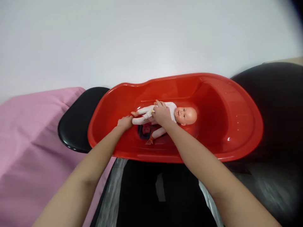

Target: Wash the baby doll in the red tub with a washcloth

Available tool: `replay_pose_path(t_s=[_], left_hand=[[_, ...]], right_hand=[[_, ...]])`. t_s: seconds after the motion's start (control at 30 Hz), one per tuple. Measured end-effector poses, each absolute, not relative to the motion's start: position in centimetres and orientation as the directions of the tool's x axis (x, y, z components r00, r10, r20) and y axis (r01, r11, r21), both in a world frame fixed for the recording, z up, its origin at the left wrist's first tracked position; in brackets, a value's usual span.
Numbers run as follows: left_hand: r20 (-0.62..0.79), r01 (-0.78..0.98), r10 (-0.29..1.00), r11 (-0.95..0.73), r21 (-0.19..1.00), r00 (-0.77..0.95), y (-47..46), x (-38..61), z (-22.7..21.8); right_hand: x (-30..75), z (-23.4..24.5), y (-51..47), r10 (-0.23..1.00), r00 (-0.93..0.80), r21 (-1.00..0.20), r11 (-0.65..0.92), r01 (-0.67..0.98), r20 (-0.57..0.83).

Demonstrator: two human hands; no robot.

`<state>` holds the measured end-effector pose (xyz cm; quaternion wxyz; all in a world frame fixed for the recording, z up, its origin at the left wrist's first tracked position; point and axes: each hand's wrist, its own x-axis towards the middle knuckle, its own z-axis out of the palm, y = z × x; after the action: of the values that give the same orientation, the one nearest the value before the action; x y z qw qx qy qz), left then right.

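Observation:
A baby doll (pixel 186 115) in a white outfit lies face up inside a red baby bathtub (pixel 243 126). Its head points right and its feet point left. My left hand (pixel 125 122) is closed around the doll's nearer foot, which it hides. Over the doll's middle, my right hand (pixel 161 113) has its fingers bent onto the white clothing (pixel 169 105) and grips it. The doll's far foot is bare, and one arm stretches toward the tub's near side. A dark round picture shows on the tub floor beside the doll.
The tub rests across a black seat (pixel 79 121) at left and another black surface (pixel 279 110) at right. Pink padded material (pixel 30 151) spreads at left. A white wall (pixel 142 37) stands right behind the tub. My legs in black trousers (pixel 142 192) are in front.

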<state>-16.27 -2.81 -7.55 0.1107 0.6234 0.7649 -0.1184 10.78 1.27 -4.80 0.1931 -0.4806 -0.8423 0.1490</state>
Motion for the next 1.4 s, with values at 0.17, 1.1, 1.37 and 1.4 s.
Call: replay_pose_path(t_s=[0.17,1.1,1.37,1.4], left_hand=[[-0.171,0.989,0.985,0.029,0.142,-0.004,-6.3,-17.7,-4.9],[-0.003,-0.158,0.748,-0.135,0.978,-0.663,-12.2,-8.6,-4.9],[-0.150,-0.237,0.727,-0.018,0.971,-0.670,-13.3,-7.3,-3.7],[-0.144,-0.224,0.741,-0.009,0.975,-0.656,-13.5,-7.3,-3.7]], right_hand=[[10.5,-4.4,0.6,0.900,-0.424,-0.477,0.417,0.773,0.099],[6.4,0.7,-7.3,0.937,-0.306,-0.867,0.287,0.408,0.166],[6.3,-0.1,-7.9,0.859,-0.496,-0.829,0.365,0.423,0.125],[6.1,-0.4,-8.2,0.836,-0.528,-0.810,0.410,0.420,0.150]])
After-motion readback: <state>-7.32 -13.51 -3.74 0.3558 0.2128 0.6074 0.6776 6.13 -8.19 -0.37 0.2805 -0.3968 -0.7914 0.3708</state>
